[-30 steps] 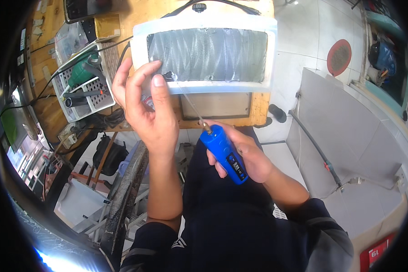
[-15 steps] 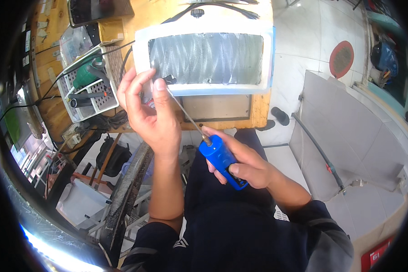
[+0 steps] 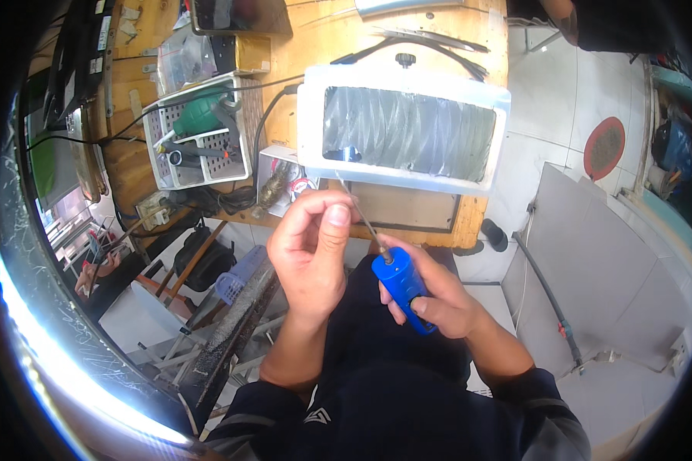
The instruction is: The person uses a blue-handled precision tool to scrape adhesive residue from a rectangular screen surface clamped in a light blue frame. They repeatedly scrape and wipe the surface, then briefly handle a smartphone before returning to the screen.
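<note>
Head camera: the blue tool [image 3: 401,278] is in front of the person's body, near the front edge of the table, with its thin metal rod [image 3: 370,230] pointing up and to the left. The right hand [image 3: 435,298] is wrapped around the tool, and its thumb lies on the tool near the low end. The left hand [image 3: 309,257] is beside the rod, with its fingers bent and its thumb close to the first finger. I cannot tell if those fingers pinch the rod or are only next to it. The tip of the rod is by the lower edge of a white frame [image 3: 312,127], but I cannot tell if they touch. Inside the frame is a gray sheet [image 3: 415,131] with wavy lines, and a small dark patch [image 3: 343,154] is near its lower left corner. The frame sits on a wooden table [image 3: 315,42]. Just above it is a little black knob [image 3: 405,59]. To the left is a white basket [image 3: 207,183] that holds a green bulb [image 3: 198,113]. Off to the right, a round red mat [image 3: 605,148] and dark slippers [image 3: 494,234] lie on the floor.
</note>
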The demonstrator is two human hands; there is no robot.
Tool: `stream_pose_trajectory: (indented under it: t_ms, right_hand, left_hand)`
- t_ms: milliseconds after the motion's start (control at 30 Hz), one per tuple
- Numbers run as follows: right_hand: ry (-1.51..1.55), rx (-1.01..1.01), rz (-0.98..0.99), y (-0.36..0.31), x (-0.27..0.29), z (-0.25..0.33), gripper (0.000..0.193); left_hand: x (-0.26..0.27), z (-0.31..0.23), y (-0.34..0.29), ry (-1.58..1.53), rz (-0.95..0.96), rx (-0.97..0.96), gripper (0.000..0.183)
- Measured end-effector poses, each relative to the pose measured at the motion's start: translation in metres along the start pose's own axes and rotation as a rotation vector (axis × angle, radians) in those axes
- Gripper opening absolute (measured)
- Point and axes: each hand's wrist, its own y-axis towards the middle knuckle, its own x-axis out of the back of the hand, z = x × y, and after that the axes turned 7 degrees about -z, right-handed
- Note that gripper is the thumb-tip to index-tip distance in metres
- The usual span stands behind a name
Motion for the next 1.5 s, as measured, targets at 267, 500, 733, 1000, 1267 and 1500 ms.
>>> stream_pose_trajectory:
  t_ms: [267,500,733,1000,1267,1500]
  right_hand:
    - [0.116,-0.124,0.016,0.011,-0.006,0.013,0.114]
    - [0.115,-0.208,0.089,0.021,-0.013,0.017,0.117]
    - [-0.055,-0.172,0.248,0.013,-0.002,0.020,0.081]
    - [-0.061,-0.072,-0.005,0.004,0.006,0.013,0.057]
    - [-0.183,-0.125,-0.056,0.020,0.020,0.035,0.054]
    - [-0.137,-0.240,-0.029,0.029,0.031,0.054,0.056]
  left_hand:
    - [-0.001,0.000,0.010,-0.120,-0.039,0.047,0.014]
    - [0.003,0.004,0.016,-0.338,-0.088,0.050,0.021]
    - [0.019,-0.005,0.036,-0.660,-0.298,-0.016,0.018]
    - [0.015,0.032,0.003,0.658,0.067,-0.539,0.030]
    - [0.005,0.038,0.052,0.587,-0.051,-0.554,0.035]
    - [-0.001,0.054,0.068,0.291,0.023,-0.463,0.042]
